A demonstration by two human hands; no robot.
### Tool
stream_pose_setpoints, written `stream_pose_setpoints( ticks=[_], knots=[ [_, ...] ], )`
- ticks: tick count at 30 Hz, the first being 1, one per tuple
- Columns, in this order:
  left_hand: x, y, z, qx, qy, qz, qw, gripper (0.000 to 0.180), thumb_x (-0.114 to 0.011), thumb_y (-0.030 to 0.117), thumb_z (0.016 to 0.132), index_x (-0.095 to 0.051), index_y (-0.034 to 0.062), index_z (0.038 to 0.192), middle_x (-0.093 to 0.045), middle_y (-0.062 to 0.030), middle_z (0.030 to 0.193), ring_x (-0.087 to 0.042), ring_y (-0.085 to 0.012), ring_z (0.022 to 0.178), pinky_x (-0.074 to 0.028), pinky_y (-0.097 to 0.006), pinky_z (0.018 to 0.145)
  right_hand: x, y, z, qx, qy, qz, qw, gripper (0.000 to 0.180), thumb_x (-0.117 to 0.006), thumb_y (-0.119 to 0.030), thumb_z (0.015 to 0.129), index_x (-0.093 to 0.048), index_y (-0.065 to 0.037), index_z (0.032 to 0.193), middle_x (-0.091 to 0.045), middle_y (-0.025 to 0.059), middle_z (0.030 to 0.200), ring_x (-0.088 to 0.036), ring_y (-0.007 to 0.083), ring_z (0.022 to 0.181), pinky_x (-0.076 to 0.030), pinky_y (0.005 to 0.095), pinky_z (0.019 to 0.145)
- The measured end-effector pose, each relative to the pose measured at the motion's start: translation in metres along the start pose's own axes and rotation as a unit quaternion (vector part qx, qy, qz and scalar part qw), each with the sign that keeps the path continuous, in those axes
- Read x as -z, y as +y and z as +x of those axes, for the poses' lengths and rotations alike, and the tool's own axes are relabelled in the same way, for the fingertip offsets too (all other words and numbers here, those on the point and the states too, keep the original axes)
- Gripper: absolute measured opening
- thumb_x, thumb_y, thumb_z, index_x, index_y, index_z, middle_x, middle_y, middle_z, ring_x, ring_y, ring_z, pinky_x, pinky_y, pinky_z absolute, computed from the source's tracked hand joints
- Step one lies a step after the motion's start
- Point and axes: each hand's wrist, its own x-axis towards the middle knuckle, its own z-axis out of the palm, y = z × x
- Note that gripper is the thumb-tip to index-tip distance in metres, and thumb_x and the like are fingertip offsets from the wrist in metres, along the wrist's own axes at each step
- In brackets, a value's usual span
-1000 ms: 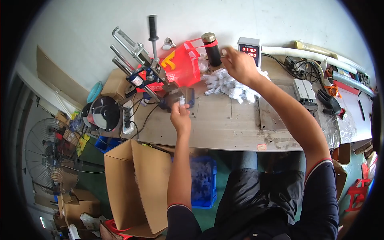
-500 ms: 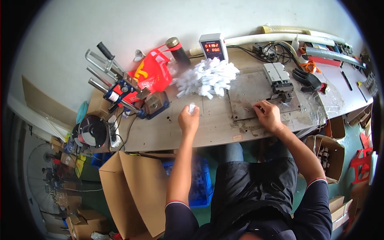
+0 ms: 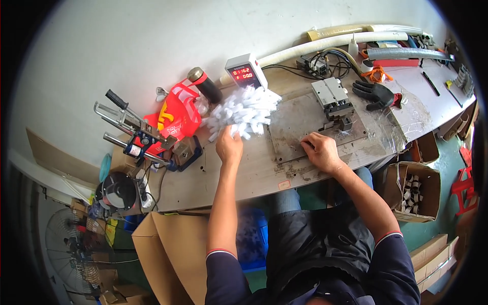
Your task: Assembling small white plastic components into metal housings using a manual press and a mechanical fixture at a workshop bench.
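My left hand (image 3: pixel 230 147) is closed at the near edge of a heap of short white plastic pieces (image 3: pixel 246 109). Between its thumb and fingers shows a small white ridged piece (image 3: pixel 234 130). Over the metal base plate (image 3: pixel 292 127) is my right hand (image 3: pixel 322 153), its fingers curled and pressed together. Whatever those fingers may hold is hidden. Just beyond them stands a small pneumatic press fixture (image 3: pixel 333 99) with a grey-white top and a dark metal block at its near end.
A counter with red digits (image 3: pixel 246 72) stands behind the heap, beside a dark thermos (image 3: pixel 205 85) and red bag (image 3: pixel 180 114). Left is a lever hand press (image 3: pixel 147 137). A black glove (image 3: pixel 373 94) lies right of the fixture. Cardboard boxes (image 3: pixel 173 254) sit below the bench.
My left hand has moved forward to the heap with the white piece. The view has shifted, and my right hand stays by the fixture with its fingers still curled.
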Motion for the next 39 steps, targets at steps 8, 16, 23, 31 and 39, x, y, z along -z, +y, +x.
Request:
stream_pose_setpoints(
  ticks=[8, 16, 23, 31, 39],
  knots=[
    [0.007, -0.012, -0.015, 0.063, 0.086, -0.056, 0.993, 0.016, -0.073, 0.013, 0.091, -0.076, -0.0007, 0.098, -0.074, -0.0198, 0.083, -0.073, -0.0353, 0.080, -0.055, -0.041, 0.076, -0.003, 0.003, 0.002, 0.008, 0.006, 0.016, 1.000, 0.007, -0.071, -0.011, 0.089, -0.070, -0.005, 0.091, -0.071, 0.0114, 0.091, -0.070, 0.0352, 0.084, -0.056, 0.0424, 0.072],
    [0.022, 0.037, -0.098, 0.208, 0.126, -0.345, 0.906, 0.022, -0.072, 0.006, 0.096, -0.073, -0.0088, 0.112, -0.075, -0.0084, 0.104, -0.069, -0.0134, 0.094, -0.054, -0.028, 0.087, 0.006, -0.003, -0.001, 0.010, 0.010, 0.053, 0.999, 0.009, -0.072, -0.012, 0.090, -0.072, -0.003, 0.093, -0.072, 0.0133, 0.091, -0.071, 0.0343, 0.082, -0.056, 0.0404, 0.072],
    [0.017, 0.160, -0.154, 0.198, -0.009, -0.456, 0.868, 0.022, -0.073, 0.009, 0.097, -0.075, -0.0065, 0.112, -0.076, -0.0049, 0.099, -0.065, -0.0087, 0.088, -0.052, -0.024, 0.082, -0.004, -0.021, -0.018, -0.219, -0.043, 0.283, 0.933, 0.028, -0.074, -0.022, 0.097, -0.073, 0.006, 0.101, -0.071, 0.0046, 0.083, -0.063, 0.0109, 0.078, -0.052, 0.0288, 0.070],
    [-0.017, 0.185, -0.183, 0.144, -0.105, -0.478, 0.860, 0.017, -0.070, 0.008, 0.100, -0.075, -0.0031, 0.112, -0.069, 0.0032, 0.091, -0.056, -0.0038, 0.078, -0.048, -0.022, 0.071, 0.032, -0.022, -0.036, -0.323, 0.007, 0.388, 0.863, 0.017, -0.073, -0.014, 0.095, -0.074, 0.003, 0.097, -0.071, 0.0025, 0.079, -0.064, 0.0073, 0.069, -0.049, 0.0231, 0.062],
    [-0.025, 0.186, -0.128, 0.201, -0.107, -0.510, 0.829, 0.024, -0.071, 0.019, 0.100, -0.071, -0.0009, 0.114, -0.072, -0.0024, 0.094, -0.046, -0.0007, 0.061, -0.036, -0.019, 0.052, 0.085, 0.004, -0.048, -0.246, -0.056, 0.202, 0.946, 0.021, -0.070, -0.017, 0.083, -0.074, 0.003, 0.088, -0.069, 0.0086, 0.069, -0.065, 0.0151, 0.063, -0.053, 0.0340, 0.063]
  ],
)
